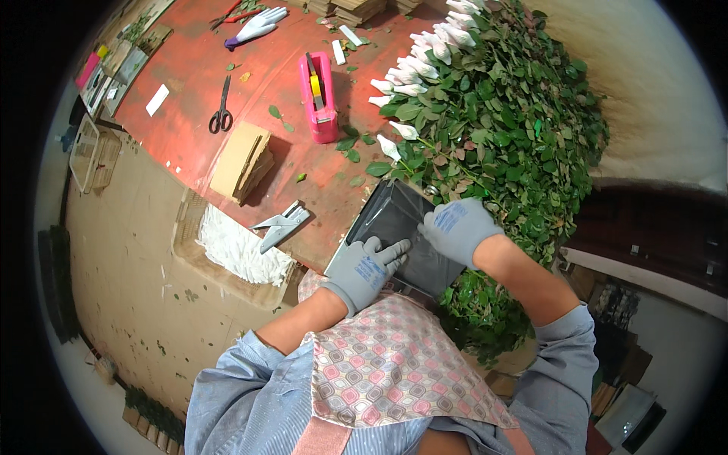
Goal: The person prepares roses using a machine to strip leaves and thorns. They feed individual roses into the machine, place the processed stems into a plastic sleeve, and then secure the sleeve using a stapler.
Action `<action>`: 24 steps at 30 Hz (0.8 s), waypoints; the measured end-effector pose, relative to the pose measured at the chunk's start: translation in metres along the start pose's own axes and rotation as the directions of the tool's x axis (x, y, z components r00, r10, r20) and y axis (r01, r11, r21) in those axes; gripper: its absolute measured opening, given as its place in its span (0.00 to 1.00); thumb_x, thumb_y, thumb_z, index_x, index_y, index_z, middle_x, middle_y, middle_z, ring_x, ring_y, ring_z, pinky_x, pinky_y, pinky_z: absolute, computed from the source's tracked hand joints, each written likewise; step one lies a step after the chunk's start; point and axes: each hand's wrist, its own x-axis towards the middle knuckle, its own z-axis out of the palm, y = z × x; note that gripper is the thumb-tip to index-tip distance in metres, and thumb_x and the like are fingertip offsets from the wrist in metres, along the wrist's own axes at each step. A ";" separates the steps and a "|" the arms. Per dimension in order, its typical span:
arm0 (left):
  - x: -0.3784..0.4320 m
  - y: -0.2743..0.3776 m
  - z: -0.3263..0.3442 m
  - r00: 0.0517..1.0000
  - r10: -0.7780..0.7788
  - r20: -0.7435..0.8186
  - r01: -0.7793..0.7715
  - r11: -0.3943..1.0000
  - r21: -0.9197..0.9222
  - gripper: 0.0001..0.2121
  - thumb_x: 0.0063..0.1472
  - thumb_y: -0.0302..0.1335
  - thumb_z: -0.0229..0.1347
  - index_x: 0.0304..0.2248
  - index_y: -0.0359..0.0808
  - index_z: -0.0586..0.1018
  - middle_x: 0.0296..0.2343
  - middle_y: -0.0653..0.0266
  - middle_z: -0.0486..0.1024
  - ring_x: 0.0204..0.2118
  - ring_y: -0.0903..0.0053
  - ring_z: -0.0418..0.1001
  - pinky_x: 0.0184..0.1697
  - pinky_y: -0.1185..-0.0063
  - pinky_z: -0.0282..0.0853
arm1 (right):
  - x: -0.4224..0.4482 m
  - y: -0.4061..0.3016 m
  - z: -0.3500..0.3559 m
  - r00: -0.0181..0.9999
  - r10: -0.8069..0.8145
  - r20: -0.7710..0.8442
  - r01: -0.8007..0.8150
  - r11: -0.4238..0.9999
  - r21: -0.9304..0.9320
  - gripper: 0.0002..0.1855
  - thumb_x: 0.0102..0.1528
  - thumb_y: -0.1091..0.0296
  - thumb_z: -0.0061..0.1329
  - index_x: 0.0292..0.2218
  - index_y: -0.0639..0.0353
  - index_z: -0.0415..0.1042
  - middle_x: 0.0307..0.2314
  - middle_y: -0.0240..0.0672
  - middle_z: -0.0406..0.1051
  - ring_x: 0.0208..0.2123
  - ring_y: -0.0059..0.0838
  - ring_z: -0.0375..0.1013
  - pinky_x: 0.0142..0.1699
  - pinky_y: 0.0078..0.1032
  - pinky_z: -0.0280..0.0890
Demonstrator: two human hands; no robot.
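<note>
My left hand (364, 270), in a grey work glove, lies on a black plastic sheet (392, 213) with its fingers apart. Curled against the sheet's right side is my gloved right hand (463, 230); its fingertips are tucked under, so whether they pinch the plastic is hidden. The sheet lies over a flat, pale-edged board or pad at the table's front edge. Just beyond my right hand rises a large heap of leafy flower stems (512, 131), many buds covered by white mesh sleeves (421, 65). A silver plier stapler (282, 226) lies to the left.
On the red table (187, 68) are a pink tape dispenser (318, 96), black-handled scissors (222, 108), a cardboard stack (242, 162), a white glove (259, 25) and red-handled pruning shears (236, 14). A basket (185, 227) of white sleeves (239, 250) stands below the left edge.
</note>
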 end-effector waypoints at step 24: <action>-0.004 -0.006 0.010 0.981 -0.158 -0.112 0.141 0.979 -0.147 0.13 0.64 0.35 0.52 0.45 0.44 0.80 0.26 0.65 0.70 0.30 0.70 0.69 0.32 0.72 0.66 | 0.042 -0.038 0.009 0.885 -0.311 0.346 0.366 0.924 -0.108 0.10 0.55 0.67 0.47 0.28 0.56 0.80 0.24 0.35 0.78 0.28 0.38 0.79 0.32 0.40 0.69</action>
